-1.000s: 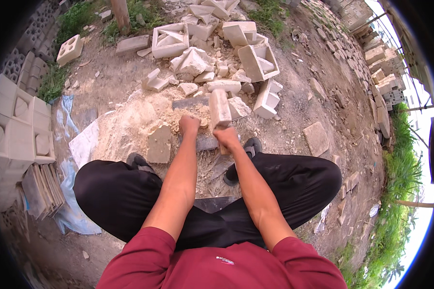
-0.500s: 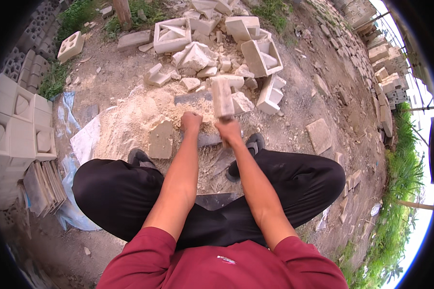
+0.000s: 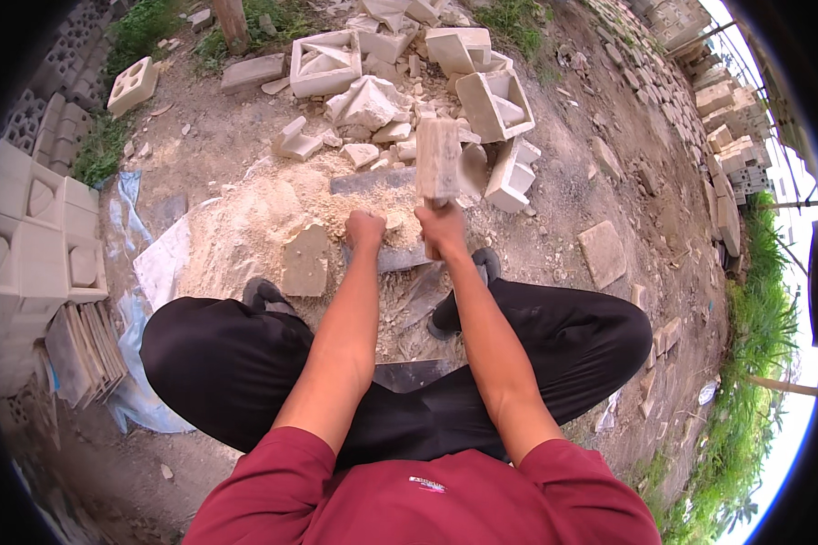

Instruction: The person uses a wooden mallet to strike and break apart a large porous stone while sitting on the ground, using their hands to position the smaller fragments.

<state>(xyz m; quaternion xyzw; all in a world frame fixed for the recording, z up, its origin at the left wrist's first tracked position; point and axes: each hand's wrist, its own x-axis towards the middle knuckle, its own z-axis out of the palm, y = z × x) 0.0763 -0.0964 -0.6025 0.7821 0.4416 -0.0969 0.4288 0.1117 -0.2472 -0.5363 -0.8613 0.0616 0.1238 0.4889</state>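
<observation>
My right hand (image 3: 442,231) is wrapped round the handle of a wooden mallet. Its blocky pale head (image 3: 438,159) is held up, beyond my fist. Beside it on the left, my left hand (image 3: 364,229) is closed low over crumbly, sandy material; whatever its fingers hold is hidden. Just beyond my left hand, a dark grey flat bar (image 3: 373,181) lies in the debris. A second grey bar (image 3: 400,260) lies close to me, below both hands. Tan granular debris (image 3: 259,209) spreads leftward from my hands, with a flat grey slab (image 3: 305,261) at its near edge.
Broken pale blocks (image 3: 368,104) are heaped ahead, among them hollow box-shaped ones (image 3: 325,64). Stacked moulded blocks (image 3: 41,232) stand at left above leaning thin slabs (image 3: 84,354). Blue plastic sheeting (image 3: 136,363) lies near my left knee. A square slab (image 3: 602,254) rests on the dirt at right.
My right hand and the mallet have shifted rightward and away from me, the head now higher. My left hand stays in nearly the same spot, still closed.
</observation>
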